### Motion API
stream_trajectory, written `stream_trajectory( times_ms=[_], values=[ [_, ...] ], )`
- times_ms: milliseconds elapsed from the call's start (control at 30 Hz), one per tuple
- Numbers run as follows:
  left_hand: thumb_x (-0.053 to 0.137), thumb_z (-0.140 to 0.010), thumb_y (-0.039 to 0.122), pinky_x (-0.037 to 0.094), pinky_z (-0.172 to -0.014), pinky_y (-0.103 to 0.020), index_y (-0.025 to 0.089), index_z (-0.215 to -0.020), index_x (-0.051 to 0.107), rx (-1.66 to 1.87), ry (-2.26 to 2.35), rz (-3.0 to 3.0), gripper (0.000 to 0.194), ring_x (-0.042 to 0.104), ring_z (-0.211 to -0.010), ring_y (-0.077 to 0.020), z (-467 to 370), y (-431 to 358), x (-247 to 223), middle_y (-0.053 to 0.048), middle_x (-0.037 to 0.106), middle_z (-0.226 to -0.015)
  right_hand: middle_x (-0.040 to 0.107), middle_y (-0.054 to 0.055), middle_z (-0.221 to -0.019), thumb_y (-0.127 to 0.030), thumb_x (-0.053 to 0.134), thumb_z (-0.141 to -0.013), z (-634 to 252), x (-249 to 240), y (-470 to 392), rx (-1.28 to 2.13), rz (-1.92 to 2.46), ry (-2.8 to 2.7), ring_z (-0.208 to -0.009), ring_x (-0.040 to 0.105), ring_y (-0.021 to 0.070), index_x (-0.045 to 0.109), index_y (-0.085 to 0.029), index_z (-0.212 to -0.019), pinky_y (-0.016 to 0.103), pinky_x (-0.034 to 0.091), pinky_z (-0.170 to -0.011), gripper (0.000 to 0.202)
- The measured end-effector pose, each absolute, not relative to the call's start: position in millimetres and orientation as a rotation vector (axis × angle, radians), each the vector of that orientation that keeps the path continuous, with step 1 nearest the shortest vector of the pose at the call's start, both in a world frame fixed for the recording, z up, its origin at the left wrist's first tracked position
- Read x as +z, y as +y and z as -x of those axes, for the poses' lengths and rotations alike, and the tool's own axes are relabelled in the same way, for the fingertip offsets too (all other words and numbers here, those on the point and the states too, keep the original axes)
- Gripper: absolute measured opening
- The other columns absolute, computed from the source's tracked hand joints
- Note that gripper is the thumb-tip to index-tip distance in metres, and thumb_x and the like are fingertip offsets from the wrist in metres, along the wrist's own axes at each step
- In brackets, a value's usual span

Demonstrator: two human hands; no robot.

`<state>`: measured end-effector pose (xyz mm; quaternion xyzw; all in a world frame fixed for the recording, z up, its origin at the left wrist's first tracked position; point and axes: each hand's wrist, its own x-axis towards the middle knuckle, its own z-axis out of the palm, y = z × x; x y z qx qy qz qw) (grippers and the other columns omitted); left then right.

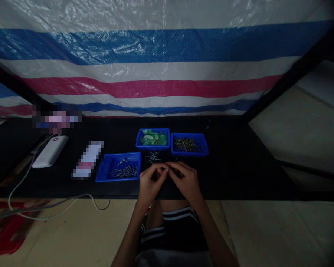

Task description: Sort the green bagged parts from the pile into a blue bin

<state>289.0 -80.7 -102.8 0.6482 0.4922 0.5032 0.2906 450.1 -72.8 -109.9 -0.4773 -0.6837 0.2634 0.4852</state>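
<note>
Fingertips together over the front part of the black table [225, 174], my left hand [151, 181] and my right hand [186, 180] meet in a pinch. Both are closed around something tiny between them, too small and dark to name. Just beyond my left hand lies a loose group of thin silver pins [153, 157]. To the left, a blue tray [100, 174] contains more silver pins [126, 171]. Behind my hands stand a blue tray [153, 147] with green, plastic-like contents [156, 139] and a blue tray [204, 148] full of brownish-gold pins [186, 144].
A white power bank [50, 151] with a cable [19, 181] lies on the left, near a blurred-out flat object [88, 159]. A striped plastic sheet [156, 70] hangs behind the table between dark posts. Below left is a red stool [8, 233].
</note>
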Motion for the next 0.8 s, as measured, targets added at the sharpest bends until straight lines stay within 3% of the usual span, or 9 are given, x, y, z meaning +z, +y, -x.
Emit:
stream_trajectory(
  times_ms=[667, 800],
  values=[
    [0.07, -0.096, 0.029, 0.047, -0.058, -0.018, 0.021, -0.098, 0.076, 1.398, 1.318, -1.813, 0.01, 0.058, -0.056, -0.0086, -289.6, -83.2, -104.8, 0.004, 0.065, -0.067, 0.075, 0.003, -0.086, -0.022, 0.065, -0.096, -451.4, -107.2, -74.7, 0.677, 1.162, -1.646, -0.074, 0.069, 0.0158, 0.08, -0.023, -0.102, 0.026, 0.055, -0.067, 0.016],
    [0.071, -0.096, 0.028, 0.045, -0.056, -0.017, 0.021, -0.106, 0.072, 1.425, 1.35, -1.785, 0.013, 0.056, -0.055, -0.008, -291.0, -84.0, -102.9, 0.006, 0.062, -0.066, 0.075, 0.003, -0.084, -0.025, 0.066, -0.096, -449.9, -105.1, -75.4, 0.651, 1.18, -1.599, -0.07, 0.068, 0.0149, 0.079, -0.022, -0.096, 0.025, 0.054, -0.066, 0.014]
  ],
)
